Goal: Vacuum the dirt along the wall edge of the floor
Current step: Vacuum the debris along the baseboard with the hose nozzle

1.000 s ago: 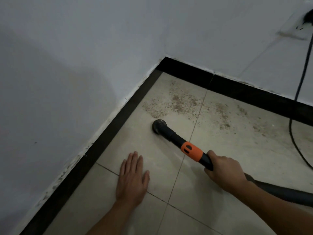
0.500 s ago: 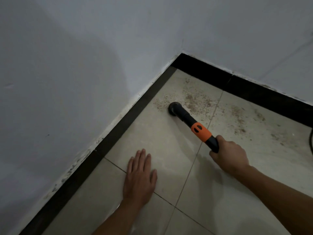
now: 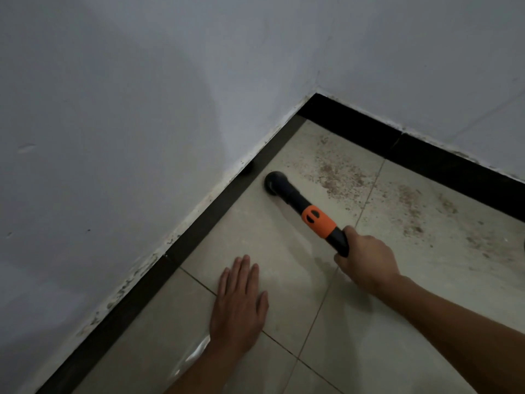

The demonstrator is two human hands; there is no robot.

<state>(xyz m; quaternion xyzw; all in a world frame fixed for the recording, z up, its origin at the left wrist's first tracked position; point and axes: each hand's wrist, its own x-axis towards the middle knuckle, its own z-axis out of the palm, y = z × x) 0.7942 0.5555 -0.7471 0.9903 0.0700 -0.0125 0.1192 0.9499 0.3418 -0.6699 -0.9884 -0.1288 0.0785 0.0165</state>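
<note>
My right hand (image 3: 366, 261) grips a black vacuum wand (image 3: 295, 200) with an orange band (image 3: 317, 221). Its round nozzle (image 3: 274, 183) sits on the beige floor tile, close to the black skirting of the left wall (image 3: 216, 206). Brown dirt (image 3: 341, 174) is scattered on the tile to the right of the nozzle, toward the corner, and more dirt (image 3: 412, 206) lies along the far wall. My left hand (image 3: 240, 302) rests flat on the floor, fingers straight, below and to the left of the wand.
Two white walls meet in a corner (image 3: 315, 93) with black skirting (image 3: 426, 155) along both. Beige tiles with thin grout lines (image 3: 321, 302) cover the floor. A dark cable end shows at the right edge (image 3: 523, 245).
The nozzle has moved left across the tile toward the left wall's skirting, leaving the dirt patch to its right. My left hand has stayed flat on the floor.
</note>
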